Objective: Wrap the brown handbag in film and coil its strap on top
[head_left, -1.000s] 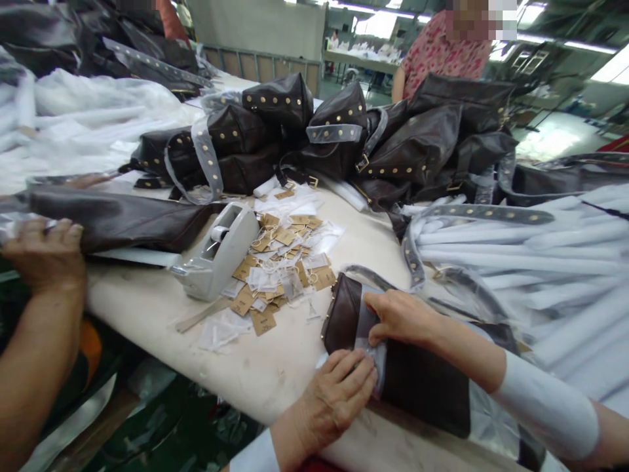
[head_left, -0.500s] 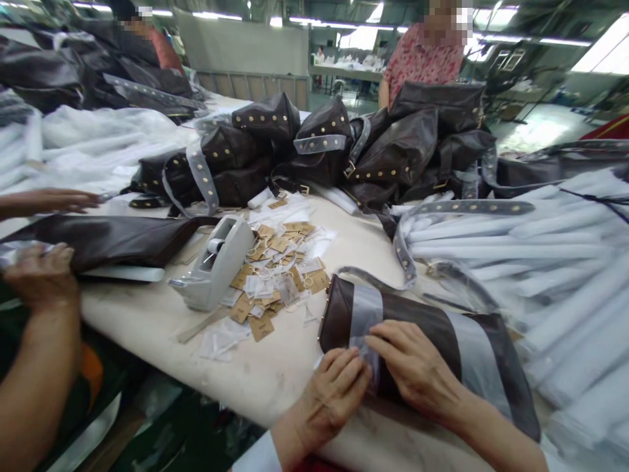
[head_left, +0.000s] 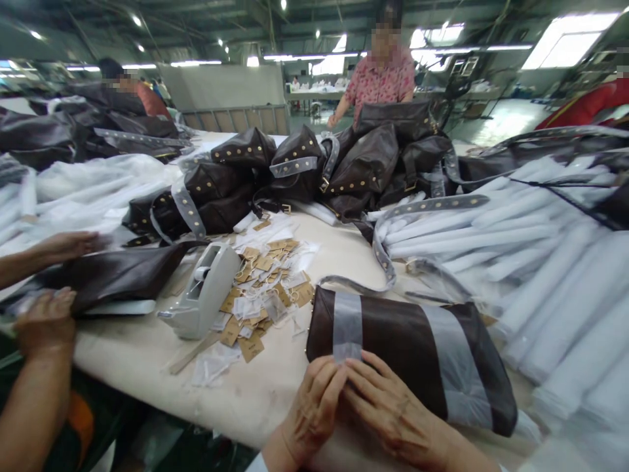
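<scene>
A dark brown leather handbag (head_left: 396,334) lies flat on the table in front of me. Two translucent wrapping strips cross it: a left strip (head_left: 347,321) and a right strip (head_left: 457,360). At the bag's near edge, my left hand (head_left: 314,403) has its fingers closed on the lower part of the left strip. My right hand (head_left: 388,406) meets it there, fingertips pressed together on the same strip; the exact grip is partly hidden. The bag's studded strap (head_left: 383,255), covered in clear film, trails behind it.
Left of the bag lie loose brown tags (head_left: 250,344) and a grey tape dispenser (head_left: 204,288). Studded bags (head_left: 363,157) are piled at the back, white padded rolls (head_left: 550,314) on the right. A co-worker's hands (head_left: 46,321) handle another bag at left; another person stands behind the pile.
My right hand has come down the left strip to the bag's near edge, beside my left hand. The view has tilted up and shifted right.
</scene>
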`<state>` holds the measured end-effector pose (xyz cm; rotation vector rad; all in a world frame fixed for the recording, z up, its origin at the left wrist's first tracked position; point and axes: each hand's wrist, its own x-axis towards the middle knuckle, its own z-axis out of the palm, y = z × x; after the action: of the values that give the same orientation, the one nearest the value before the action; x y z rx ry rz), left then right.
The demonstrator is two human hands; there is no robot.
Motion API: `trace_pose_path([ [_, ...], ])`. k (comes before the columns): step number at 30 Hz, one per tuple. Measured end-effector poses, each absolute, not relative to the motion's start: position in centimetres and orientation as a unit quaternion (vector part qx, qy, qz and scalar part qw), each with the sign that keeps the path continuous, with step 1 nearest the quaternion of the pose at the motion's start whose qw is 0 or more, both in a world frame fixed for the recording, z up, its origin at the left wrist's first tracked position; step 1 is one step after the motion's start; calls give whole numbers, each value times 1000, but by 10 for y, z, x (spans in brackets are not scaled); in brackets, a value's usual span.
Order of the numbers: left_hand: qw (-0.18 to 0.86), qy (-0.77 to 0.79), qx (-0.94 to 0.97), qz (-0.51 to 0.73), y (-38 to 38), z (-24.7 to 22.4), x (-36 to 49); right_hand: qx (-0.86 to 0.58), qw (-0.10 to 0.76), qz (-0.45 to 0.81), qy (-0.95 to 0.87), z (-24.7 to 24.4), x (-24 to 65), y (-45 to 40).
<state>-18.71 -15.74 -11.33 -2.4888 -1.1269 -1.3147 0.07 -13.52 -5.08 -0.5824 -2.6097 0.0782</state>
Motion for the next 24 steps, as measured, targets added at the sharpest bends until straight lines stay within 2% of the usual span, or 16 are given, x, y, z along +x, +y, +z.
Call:
trace_pose_path([
  [4, 90, -360, -858, -356, -155, -107, -188, -239, 304, 82, -919, -54, -4, -145],
  [8, 51, -364, -865, -341, -157, -94, -198, -277, 389, -16, -879, -49, 29, -147],
  [11, -29, -447, -819, -359, -147, -85, -209, -479, 403, -114, -771, -50, 83, -139],
  [14, -152, -593, -700, -368, -123, -79, -210, -705, 366, -42, -607, -63, 128, -128],
  [18, -319, -660, -582, -351, -104, -73, -202, -783, 305, 149, -521, -79, 149, -134],
  [22, -323, -674, -589, -309, -125, -70, -222, -744, 279, 167, -584, -82, 159, -162],
  [24, -264, -682, -620, -285, -133, -68, -237, -712, 276, 101, -637, -81, 163, -170],
])
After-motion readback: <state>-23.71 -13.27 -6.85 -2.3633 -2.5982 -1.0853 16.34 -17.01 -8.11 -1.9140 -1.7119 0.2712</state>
